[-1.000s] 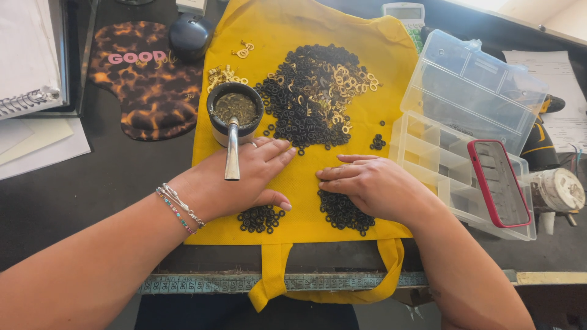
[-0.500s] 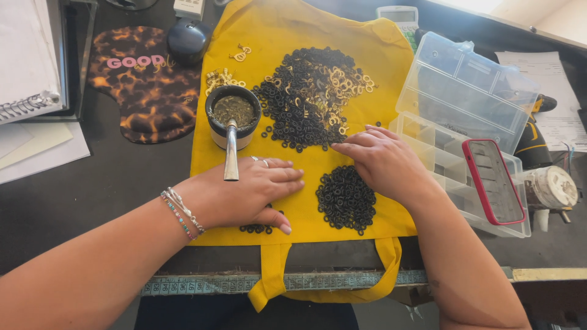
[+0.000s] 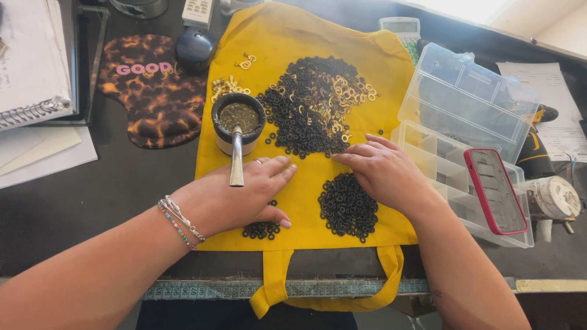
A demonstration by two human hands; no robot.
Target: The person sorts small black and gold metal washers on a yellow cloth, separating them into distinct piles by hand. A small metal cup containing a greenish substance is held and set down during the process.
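On top of a yellow bag (image 3: pixel 306 195) spread over the bench (image 3: pixel 92 195), the left hand (image 3: pixel 241 192) lies flat, fingers together, on small black rings (image 3: pixel 262 229); the right hand (image 3: pixel 382 171), fingers stretched, touches the big mixed heap (image 3: pixel 312 104); sorted black rings (image 3: pixel 348 206) sit between both hands, kept from rolling away.

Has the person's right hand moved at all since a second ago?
Yes. The right hand has slid up the yellow cloth bag, off the small black ring heap towards the big pile.
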